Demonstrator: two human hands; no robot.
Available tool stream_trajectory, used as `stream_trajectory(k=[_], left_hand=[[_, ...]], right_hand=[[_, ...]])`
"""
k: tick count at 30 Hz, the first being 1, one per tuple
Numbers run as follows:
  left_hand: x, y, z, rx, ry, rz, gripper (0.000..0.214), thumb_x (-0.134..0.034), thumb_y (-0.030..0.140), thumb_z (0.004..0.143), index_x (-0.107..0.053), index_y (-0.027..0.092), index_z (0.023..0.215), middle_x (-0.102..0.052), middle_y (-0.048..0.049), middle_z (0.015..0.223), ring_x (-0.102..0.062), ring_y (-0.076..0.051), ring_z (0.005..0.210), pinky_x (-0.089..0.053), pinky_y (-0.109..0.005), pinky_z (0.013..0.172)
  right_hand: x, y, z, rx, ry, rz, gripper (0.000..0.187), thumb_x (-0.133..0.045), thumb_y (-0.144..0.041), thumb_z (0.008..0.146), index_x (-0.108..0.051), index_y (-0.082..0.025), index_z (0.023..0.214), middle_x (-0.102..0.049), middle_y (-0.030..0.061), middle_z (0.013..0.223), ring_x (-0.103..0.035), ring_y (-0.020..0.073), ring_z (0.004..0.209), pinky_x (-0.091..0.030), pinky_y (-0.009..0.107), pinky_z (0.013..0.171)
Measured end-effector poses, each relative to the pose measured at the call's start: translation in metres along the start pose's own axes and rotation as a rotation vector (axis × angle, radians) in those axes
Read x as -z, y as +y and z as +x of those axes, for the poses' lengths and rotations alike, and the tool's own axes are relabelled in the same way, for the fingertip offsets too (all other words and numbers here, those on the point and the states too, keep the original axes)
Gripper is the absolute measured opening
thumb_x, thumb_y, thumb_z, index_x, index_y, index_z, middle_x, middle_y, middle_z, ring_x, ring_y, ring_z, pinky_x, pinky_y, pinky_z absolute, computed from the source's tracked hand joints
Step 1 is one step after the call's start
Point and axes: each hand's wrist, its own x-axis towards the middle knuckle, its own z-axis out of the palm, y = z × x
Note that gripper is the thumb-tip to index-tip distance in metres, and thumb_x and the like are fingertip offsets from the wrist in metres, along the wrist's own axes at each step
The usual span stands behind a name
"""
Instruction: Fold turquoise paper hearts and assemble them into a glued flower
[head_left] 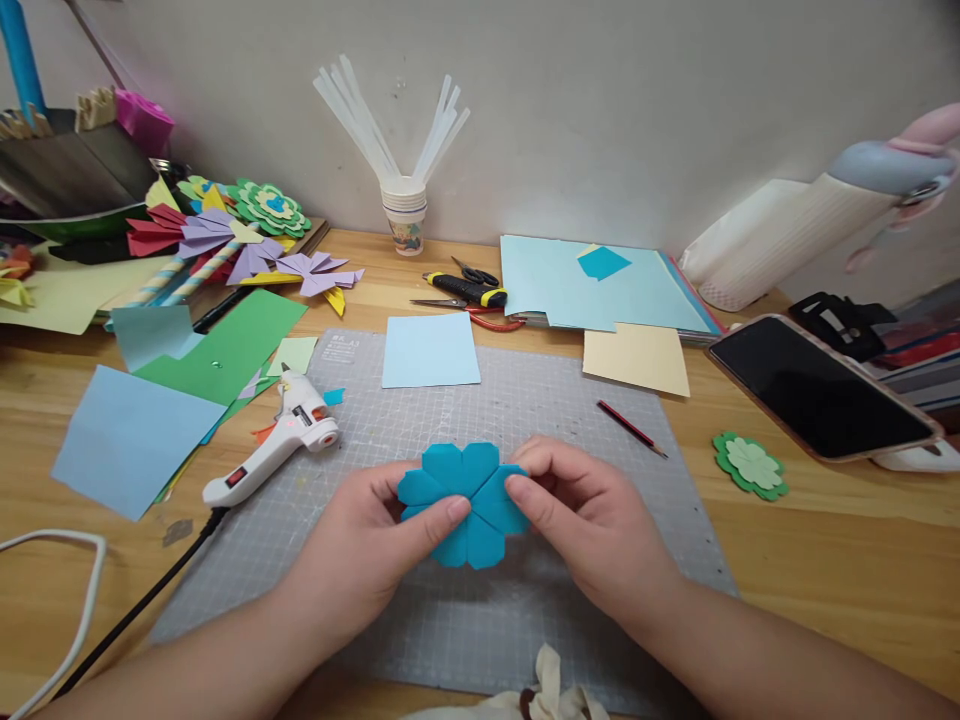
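A blue folded paper flower (463, 503) with rounded petals is held over the grey cutting mat (570, 420). My left hand (371, 545) grips its left side, thumb lying across the centre. My right hand (581, 515) pinches its right petals between thumb and fingers. Both hands are closed on the paper.
A white glue gun (281, 440) lies left on the mat, its black cord trailing off. Light blue paper (430, 350), scissors and pliers (469, 290), a red pencil (631, 428), a phone (817, 390), a green paper flower (750, 465), a cup of glue sticks (405, 215) and coloured sheets surround the mat.
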Motion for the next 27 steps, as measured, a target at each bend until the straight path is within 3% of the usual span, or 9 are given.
stream_trajectory(k=[4, 9, 12, 15, 20, 24, 27], left_hand=[[0.0000, -0.0011, 0.0013, -0.002, -0.003, 0.017, 0.019, -0.072, 0.038, 0.070, -0.071, 0.019, 0.067, -0.072, -0.0008, 0.065, -0.060, -0.015, 0.059, -0.048, -0.023, 0.057], [0.0015, -0.0034, 0.0054, 0.039, -0.032, -0.005, 0.022, -0.073, 0.040, 0.069, -0.071, 0.018, 0.069, -0.072, -0.0021, 0.068, -0.060, -0.015, 0.060, -0.049, -0.025, 0.060], [0.0019, -0.0048, 0.0067, 0.066, -0.032, -0.049, 0.023, -0.074, 0.040, 0.070, -0.071, 0.018, 0.071, -0.073, -0.0022, 0.068, -0.060, -0.015, 0.061, -0.049, -0.025, 0.061], [0.0023, -0.0070, 0.0065, 0.055, -0.032, -0.102, 0.022, -0.073, 0.040, 0.072, -0.071, 0.018, 0.073, -0.073, -0.0012, 0.070, -0.059, -0.014, 0.063, -0.048, -0.023, 0.062], [0.0032, -0.0058, 0.0053, 0.052, -0.110, -0.156, 0.023, -0.069, 0.040, 0.077, -0.072, 0.017, 0.079, -0.073, -0.0021, 0.076, -0.059, -0.013, 0.067, -0.048, -0.022, 0.065], [0.0038, -0.0022, 0.0055, 0.091, -0.081, -0.161, 0.026, -0.072, 0.039, 0.075, -0.071, 0.019, 0.091, -0.073, -0.0025, 0.078, -0.060, -0.014, 0.066, -0.049, -0.023, 0.062], [0.0046, -0.0020, 0.0062, 0.106, -0.058, -0.104, 0.025, -0.072, 0.039, 0.074, -0.072, 0.019, 0.089, -0.074, -0.0021, 0.078, -0.061, -0.013, 0.066, -0.048, -0.022, 0.062]], right_hand=[[0.0000, -0.0007, 0.0011, 0.020, 0.001, 0.032, 0.017, -0.061, -0.028, 0.083, -0.057, -0.019, 0.068, -0.052, -0.0004, 0.071, -0.047, 0.0132, 0.068, -0.039, 0.027, 0.061], [0.0003, -0.0024, 0.0024, -0.086, -0.006, 0.063, 0.024, -0.062, -0.033, 0.082, -0.054, -0.018, 0.065, -0.048, -0.0020, 0.066, -0.042, 0.0103, 0.060, -0.036, 0.023, 0.053], [-0.0001, -0.0023, 0.0023, -0.124, -0.011, 0.116, 0.022, -0.063, -0.039, 0.081, -0.055, -0.019, 0.075, -0.051, -0.0021, 0.070, -0.045, 0.0100, 0.062, -0.038, 0.022, 0.054], [-0.0013, -0.0015, 0.0028, -0.194, -0.080, 0.152, 0.025, -0.064, -0.043, 0.080, -0.055, -0.020, 0.082, -0.054, -0.0018, 0.071, -0.049, 0.0103, 0.062, -0.041, 0.023, 0.055], [-0.0026, -0.0029, 0.0056, -0.274, -0.133, 0.175, 0.027, -0.064, -0.042, 0.079, -0.056, -0.017, 0.074, -0.054, -0.0026, 0.063, -0.046, 0.0077, 0.054, -0.039, 0.021, 0.052], [-0.0024, -0.0039, 0.0063, -0.330, -0.165, 0.237, 0.030, -0.068, -0.045, 0.075, -0.057, -0.017, 0.075, -0.056, -0.0024, 0.065, -0.049, 0.0082, 0.055, -0.041, 0.021, 0.052], [-0.0022, -0.0028, 0.0058, -0.334, -0.180, 0.224, 0.031, -0.067, -0.046, 0.076, -0.059, -0.016, 0.078, -0.058, -0.0013, 0.067, -0.051, 0.0091, 0.057, -0.042, 0.022, 0.053]])
